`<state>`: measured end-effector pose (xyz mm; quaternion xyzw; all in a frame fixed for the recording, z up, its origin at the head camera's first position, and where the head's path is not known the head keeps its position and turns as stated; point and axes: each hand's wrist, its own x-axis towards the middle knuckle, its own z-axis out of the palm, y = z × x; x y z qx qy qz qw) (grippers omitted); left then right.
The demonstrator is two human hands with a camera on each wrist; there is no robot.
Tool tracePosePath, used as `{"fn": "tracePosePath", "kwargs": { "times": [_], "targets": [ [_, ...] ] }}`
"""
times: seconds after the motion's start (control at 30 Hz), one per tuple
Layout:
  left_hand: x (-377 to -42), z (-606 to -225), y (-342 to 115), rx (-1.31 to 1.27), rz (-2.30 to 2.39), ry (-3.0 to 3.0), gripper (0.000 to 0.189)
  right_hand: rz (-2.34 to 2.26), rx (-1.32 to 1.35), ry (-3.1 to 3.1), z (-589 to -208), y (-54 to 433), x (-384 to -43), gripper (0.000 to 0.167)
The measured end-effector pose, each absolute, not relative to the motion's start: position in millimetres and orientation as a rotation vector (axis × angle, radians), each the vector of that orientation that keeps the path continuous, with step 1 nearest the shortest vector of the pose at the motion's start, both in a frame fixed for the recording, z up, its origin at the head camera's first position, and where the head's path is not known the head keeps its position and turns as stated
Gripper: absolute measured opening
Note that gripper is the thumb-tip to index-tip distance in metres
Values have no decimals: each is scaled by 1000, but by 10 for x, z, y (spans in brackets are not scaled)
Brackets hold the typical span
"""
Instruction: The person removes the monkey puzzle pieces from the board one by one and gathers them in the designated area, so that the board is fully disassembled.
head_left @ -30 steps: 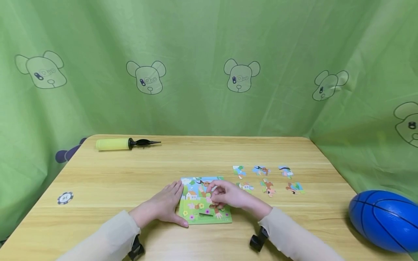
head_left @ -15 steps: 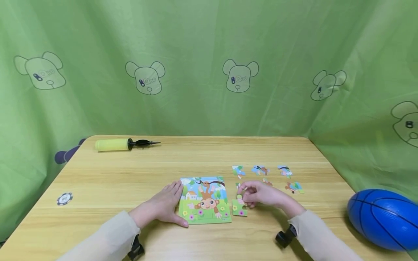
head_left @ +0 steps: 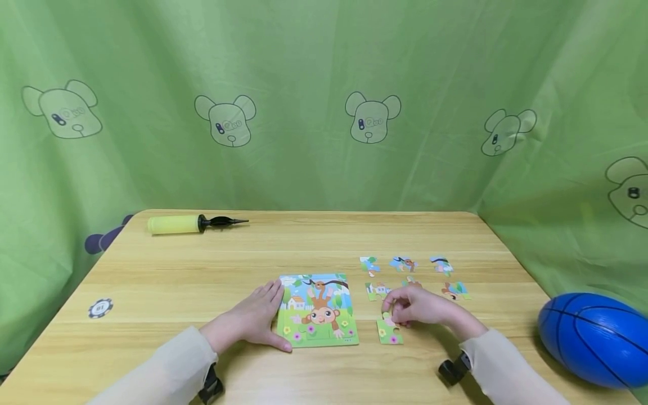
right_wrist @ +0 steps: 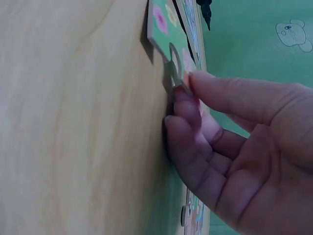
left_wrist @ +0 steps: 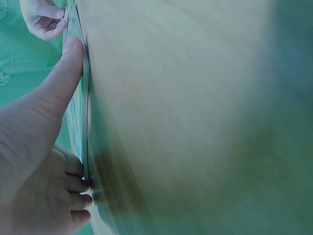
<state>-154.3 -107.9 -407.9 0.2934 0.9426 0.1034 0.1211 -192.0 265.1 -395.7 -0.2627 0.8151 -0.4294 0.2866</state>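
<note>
My right hand (head_left: 417,305) pinches a green flowered jigsaw piece (head_left: 389,333) between thumb and fingers, to the right of the puzzle board. In the right wrist view the thumb presses the edge of that piece (right_wrist: 164,30), which is tilted close over the wood. My left hand (head_left: 253,315) lies spread along the left edge of the square puzzle board (head_left: 316,334), thumb at its lower corner. A monkey hanging from a branch, a house and flowers are printed on the board. The left wrist view has the thumb (left_wrist: 68,68) along the board's side.
Several loose jigsaw pieces (head_left: 404,264) lie in two rows at the right. A blue ball (head_left: 594,340) stands at the right edge. A yellow hand pump (head_left: 174,224) lies at the back left, a poker chip (head_left: 100,308) at the left. Green curtain (head_left: 304,174) surrounds the table.
My right hand has moved from over the puzzle board to the right and slightly down, carrying the jigsaw piece off it. The left hand has stayed on the board's edge.
</note>
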Motion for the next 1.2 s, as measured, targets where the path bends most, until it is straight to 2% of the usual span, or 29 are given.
{"fn": "tracePosePath", "kwargs": {
  "times": [0.7,1.2],
  "targets": [
    [-1538,-4082,-1069,858,301,2751,120,-1056,-707,2256,-3933,2594,-1934,10],
    [-1549,-4084,-1077,843,296,2749,120,-1028,-855,2338,-3862,2199,-1965,23]
  ]
}}
